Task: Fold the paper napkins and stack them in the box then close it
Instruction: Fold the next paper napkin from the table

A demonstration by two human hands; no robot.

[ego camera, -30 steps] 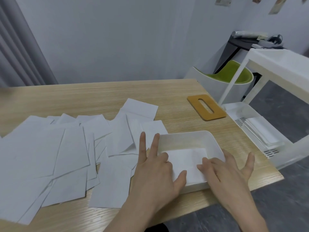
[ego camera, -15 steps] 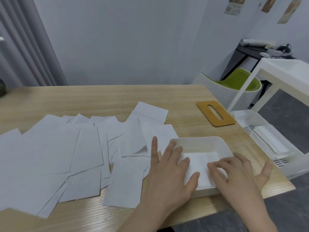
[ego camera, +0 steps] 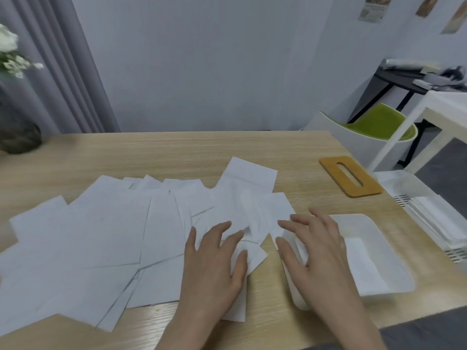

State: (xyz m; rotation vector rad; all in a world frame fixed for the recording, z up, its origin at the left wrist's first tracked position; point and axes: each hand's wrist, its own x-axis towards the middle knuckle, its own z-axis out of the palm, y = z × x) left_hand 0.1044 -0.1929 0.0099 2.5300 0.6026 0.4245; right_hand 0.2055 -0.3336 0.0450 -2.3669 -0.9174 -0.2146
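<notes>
Box (ego camera: 374, 223) near-left corner behind right hand (ego camera: 318, 251); motion-blurred napkins (ego camera: 101, 236).

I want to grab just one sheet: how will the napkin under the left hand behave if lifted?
The napkin looks thin and already creased, so likely floppy and very light. It overlaps neighbouring sheets, so they may drag along.

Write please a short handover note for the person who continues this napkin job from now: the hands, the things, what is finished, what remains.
Left hand: open, fingers spread flat on the loose napkins at the pile's right edge.
Right hand: open, holding nothing, over the left rim of the white box.
Box: open, at the table's right front, with a folded napkin lying inside.
Lid: brown, slotted, lying flat behind the box.
Done: at least one napkin folded and placed.
Left: fold and stack the many spread napkins, then put the lid on.
</notes>
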